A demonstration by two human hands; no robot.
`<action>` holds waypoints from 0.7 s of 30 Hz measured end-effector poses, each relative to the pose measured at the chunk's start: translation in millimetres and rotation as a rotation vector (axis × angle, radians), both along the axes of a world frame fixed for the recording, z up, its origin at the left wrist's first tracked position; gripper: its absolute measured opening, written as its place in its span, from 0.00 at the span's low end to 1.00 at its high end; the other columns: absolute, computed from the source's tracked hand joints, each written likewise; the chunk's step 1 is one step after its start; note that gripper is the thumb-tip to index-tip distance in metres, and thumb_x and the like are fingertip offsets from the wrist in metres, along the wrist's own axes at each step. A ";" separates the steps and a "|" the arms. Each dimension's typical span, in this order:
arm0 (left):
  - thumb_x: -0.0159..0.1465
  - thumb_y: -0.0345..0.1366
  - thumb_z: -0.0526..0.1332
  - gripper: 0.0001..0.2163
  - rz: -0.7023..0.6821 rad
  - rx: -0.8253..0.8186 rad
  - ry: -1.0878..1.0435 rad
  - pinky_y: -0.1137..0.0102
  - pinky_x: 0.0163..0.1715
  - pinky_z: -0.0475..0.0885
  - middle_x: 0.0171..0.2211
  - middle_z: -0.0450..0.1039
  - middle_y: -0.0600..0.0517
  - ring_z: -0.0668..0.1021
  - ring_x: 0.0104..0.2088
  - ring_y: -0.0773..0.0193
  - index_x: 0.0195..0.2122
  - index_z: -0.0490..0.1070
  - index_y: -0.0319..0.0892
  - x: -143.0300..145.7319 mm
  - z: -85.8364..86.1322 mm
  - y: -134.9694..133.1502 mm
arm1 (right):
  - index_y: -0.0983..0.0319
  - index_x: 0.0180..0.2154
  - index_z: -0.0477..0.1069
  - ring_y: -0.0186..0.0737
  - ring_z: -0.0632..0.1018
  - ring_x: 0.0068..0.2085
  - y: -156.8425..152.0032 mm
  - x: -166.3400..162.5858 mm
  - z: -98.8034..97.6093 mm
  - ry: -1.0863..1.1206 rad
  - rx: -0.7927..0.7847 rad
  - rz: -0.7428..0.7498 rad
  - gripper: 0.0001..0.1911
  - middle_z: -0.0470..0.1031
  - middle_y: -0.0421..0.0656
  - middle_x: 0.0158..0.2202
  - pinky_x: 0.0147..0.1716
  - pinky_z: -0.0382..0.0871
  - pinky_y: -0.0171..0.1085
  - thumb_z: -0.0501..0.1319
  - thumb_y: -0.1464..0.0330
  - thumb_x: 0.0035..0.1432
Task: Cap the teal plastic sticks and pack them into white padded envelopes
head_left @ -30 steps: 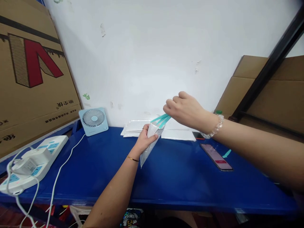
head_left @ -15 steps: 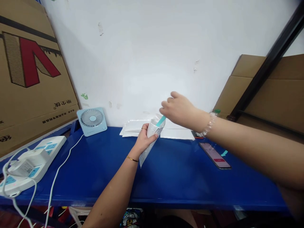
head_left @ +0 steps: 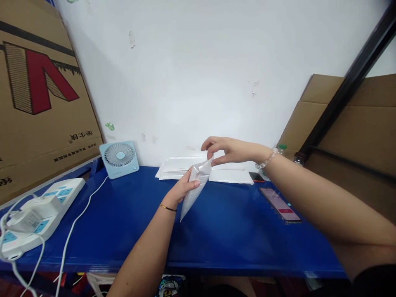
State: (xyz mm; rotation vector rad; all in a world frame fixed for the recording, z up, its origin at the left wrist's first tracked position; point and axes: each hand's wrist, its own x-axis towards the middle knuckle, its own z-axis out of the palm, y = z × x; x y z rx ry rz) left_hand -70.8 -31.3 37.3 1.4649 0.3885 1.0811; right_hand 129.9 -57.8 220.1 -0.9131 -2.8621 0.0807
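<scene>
My left hand (head_left: pixel 183 190) grips a white mailing bag (head_left: pixel 197 189) by its side, thumb across the front. The bag tilts, its pointed lower corner hanging above the blue table (head_left: pixel 222 231). At the bag's top, my right hand (head_left: pixel 226 151) pinches the upper corner between thumb and fingers. What lies inside the bag is hidden. Behind it, against the wall, rests a pile of white mailing bags (head_left: pixel 173 165), and another flat white bag (head_left: pixel 232 176) lies to the right under my right hand.
A pale blue fan (head_left: pixel 120 159) stands at the back left. Further left is a power strip (head_left: pixel 62 202) with plugs and cables. A phone (head_left: pixel 280 205) lies on the right, with a bottle (head_left: pixel 281 149) behind my forearm. Cardboard boxes (head_left: pixel 62 111) flank both sides.
My right hand has come down to the bag's top corner. The teal strip that stuck out of the bag's mouth no longer shows, and the mouth looks flatter.
</scene>
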 end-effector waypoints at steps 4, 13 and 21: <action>0.49 0.44 0.70 0.34 0.000 0.004 -0.035 0.60 0.51 0.66 0.54 0.68 0.44 0.70 0.54 0.50 0.56 0.62 0.44 2.1 2.6 1.1 | 0.64 0.40 0.70 0.37 0.71 0.36 -2.7 0.2 4.0 0.121 -0.070 -0.140 0.16 0.73 0.43 0.36 0.33 0.61 0.35 0.52 0.59 0.62; 0.57 0.41 0.65 0.18 0.128 0.024 -0.007 0.61 0.52 0.67 0.45 0.74 0.47 0.75 0.47 0.58 0.48 0.69 0.41 27.3 -5.8 6.0 | 0.61 0.51 0.66 0.45 0.71 0.45 -2.3 12.7 -26.3 0.177 0.439 -0.343 0.19 0.68 0.52 0.53 0.39 0.62 0.40 0.49 0.60 0.64; 0.59 0.39 0.62 0.12 0.371 0.164 0.093 0.67 0.42 0.70 0.39 0.75 0.49 0.76 0.42 0.61 0.43 0.71 0.43 27.2 -11.7 11.9 | 0.63 0.27 0.70 0.39 0.70 0.32 5.1 15.6 -48.7 -0.128 0.428 -0.278 0.22 0.73 0.45 0.29 0.32 0.57 0.36 0.49 0.56 0.64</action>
